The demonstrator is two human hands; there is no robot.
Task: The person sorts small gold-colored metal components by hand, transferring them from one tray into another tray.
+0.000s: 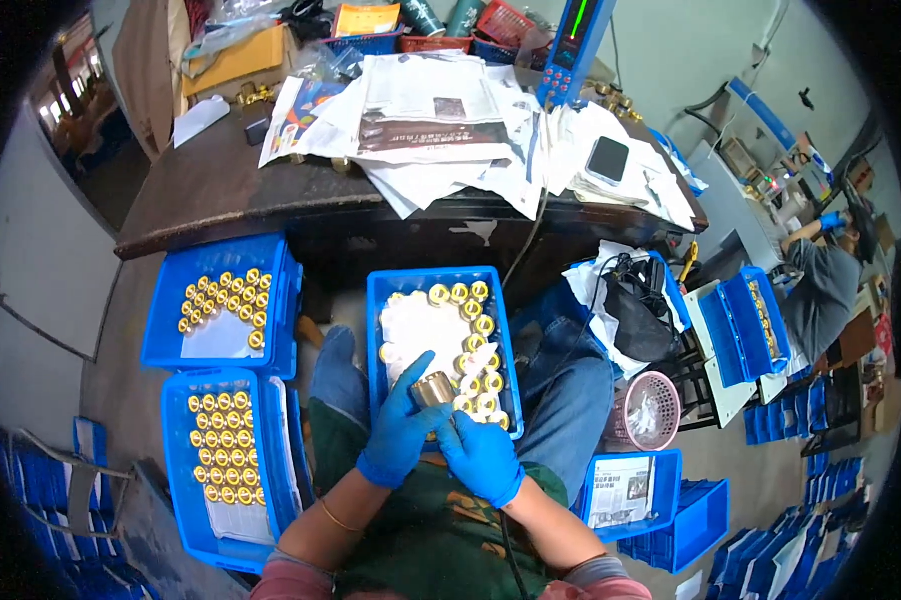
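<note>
Both my hands wear blue gloves and meet over the near part of a blue bin [374, 310] between my knees. A brass cylindrical fitting [433, 388] is tilted between them. My left hand [393, 430] is closed around its left side, with the forefinger stretched along it. My right hand [479, 458] is closed, its fingertips pinching the fitting's lower end. In the bin lie several gold-coloured brass fittings [485, 324], mostly along the right side, with crumpled white material [416, 325] beside them.
Two blue bins [176, 440] of brass fittings stand at my left. Ahead is a dark desk [211, 190] with papers [431, 100] and a phone [608, 160]. On my right are a pink basket [626, 420] and a bin with newspaper [666, 500]. A co-worker [821, 280] sits farther right.
</note>
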